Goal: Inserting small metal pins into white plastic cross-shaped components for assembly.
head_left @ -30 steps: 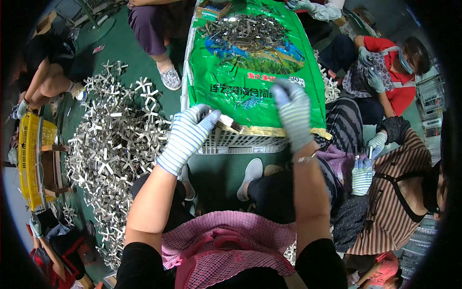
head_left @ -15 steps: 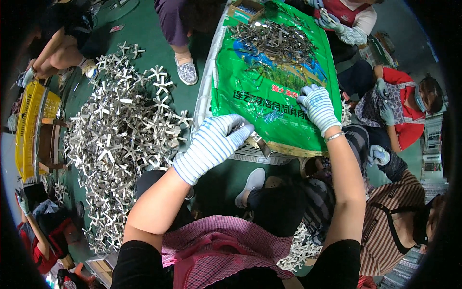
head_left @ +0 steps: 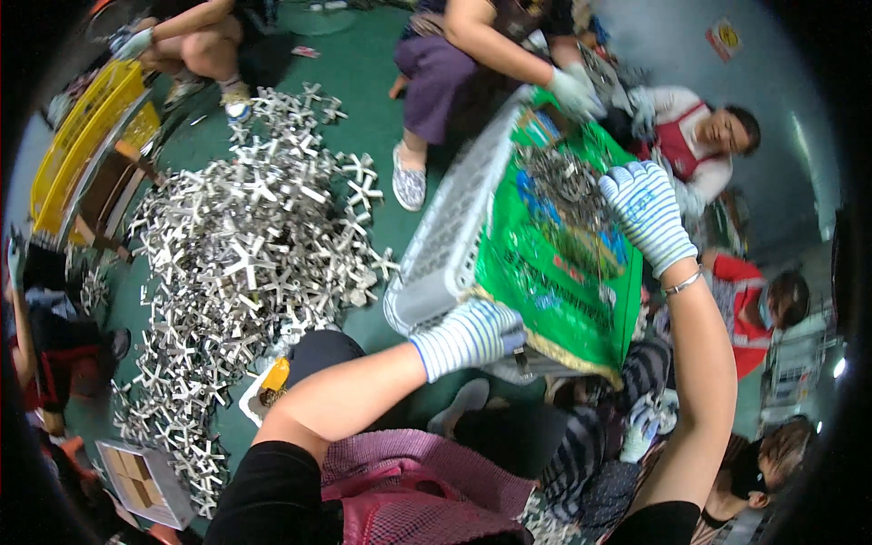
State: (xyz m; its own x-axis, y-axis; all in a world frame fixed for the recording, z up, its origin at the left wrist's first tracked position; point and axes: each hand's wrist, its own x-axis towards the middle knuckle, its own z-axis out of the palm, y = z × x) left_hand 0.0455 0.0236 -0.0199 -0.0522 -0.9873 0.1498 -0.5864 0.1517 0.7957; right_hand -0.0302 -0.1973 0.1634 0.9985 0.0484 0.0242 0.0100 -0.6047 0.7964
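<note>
My left hand [head_left: 474, 338], in a white glove with blue stripes, is at the near edge of the green plastic sack [head_left: 568, 295]. Its fingers are closed round a small metal piece [head_left: 520, 361], mostly hidden by the glove. Farther right, my right hand [head_left: 645, 213] is raised over the sack's right side, beside a heap of thin dark metal parts [head_left: 561, 182]. Its fingers are curled, and what they hold, if anything, is out of sight. The sack lies over a grey-white plastic crate [head_left: 445, 245].
A large heap of silvery star-shaped metal parts [head_left: 250, 259] covers the floor at left. Beyond it stands a yellow basket [head_left: 86, 154]. A co-worker's gloved hand [head_left: 577, 94] is at the crate's far end; other people sit at right. A carton box [head_left: 145, 481] is lower left.
The view has shifted, so the crate and sack appear slanted and farther right. My right hand has moved up toward the dark metal parts; my left stays at the near edge with the metal piece.
</note>
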